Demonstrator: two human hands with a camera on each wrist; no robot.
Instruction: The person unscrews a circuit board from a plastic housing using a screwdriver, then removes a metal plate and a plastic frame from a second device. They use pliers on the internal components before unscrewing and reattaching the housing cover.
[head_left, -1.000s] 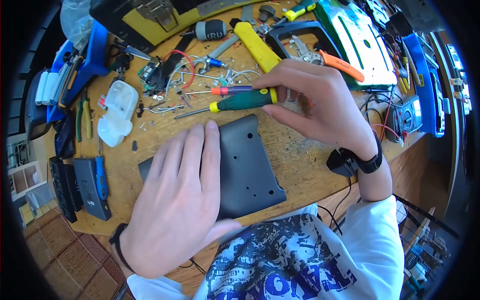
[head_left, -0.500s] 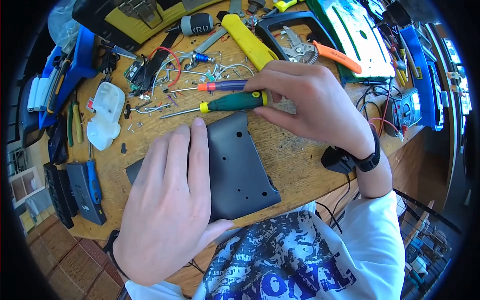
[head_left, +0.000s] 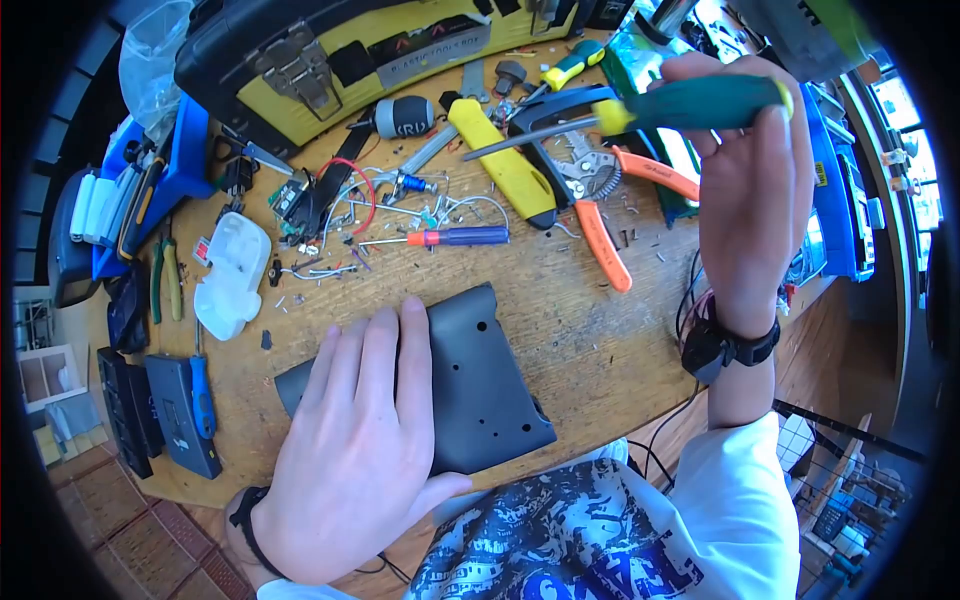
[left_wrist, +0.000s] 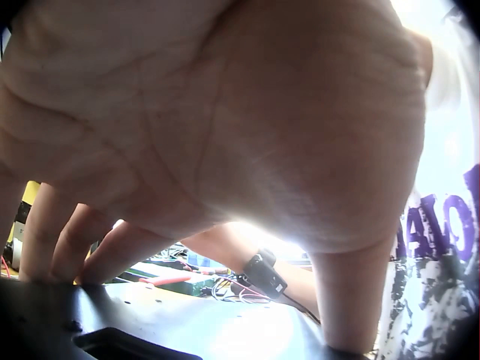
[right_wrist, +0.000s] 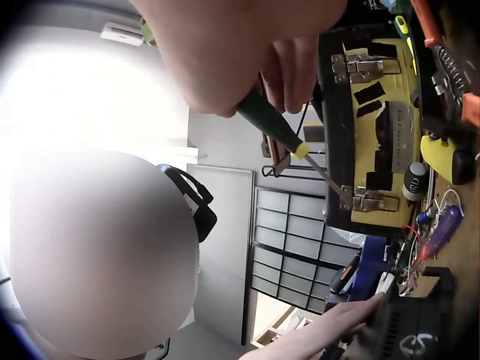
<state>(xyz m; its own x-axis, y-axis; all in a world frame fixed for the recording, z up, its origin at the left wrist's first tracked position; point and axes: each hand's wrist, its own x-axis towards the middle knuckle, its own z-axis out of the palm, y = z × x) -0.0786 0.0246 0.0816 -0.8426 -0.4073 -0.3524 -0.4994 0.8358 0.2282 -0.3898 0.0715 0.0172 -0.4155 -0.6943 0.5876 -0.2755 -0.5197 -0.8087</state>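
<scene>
My left hand (head_left: 350, 450) lies flat on a dark grey casing (head_left: 480, 390) with small holes, fingers stretched over its left half. In the left wrist view its fingertips press on the casing's surface (left_wrist: 202, 311). Raised at the right, my right hand (head_left: 750, 190) grips a green-handled screwdriver (head_left: 700, 103) with a yellow collar, its shaft pointing left. The right wrist view shows that screwdriver (right_wrist: 274, 124) up off the bench, fingers around the handle end. A purple-and-red screwdriver (head_left: 460, 237) lies on the bench behind the casing.
Orange-handled wire strippers (head_left: 600, 240), a yellow cutter (head_left: 500, 160) and loose wires (head_left: 400, 205) lie farther back. A black-and-yellow toolbox (head_left: 400, 60) stands behind them. On the left are a white plastic case (head_left: 232, 275) and a blue screwdriver (head_left: 200, 395).
My right hand has lifted the green screwdriver from beside the purple-and-red one and carried it up and right. My left hand stays on the casing. The head view has shifted.
</scene>
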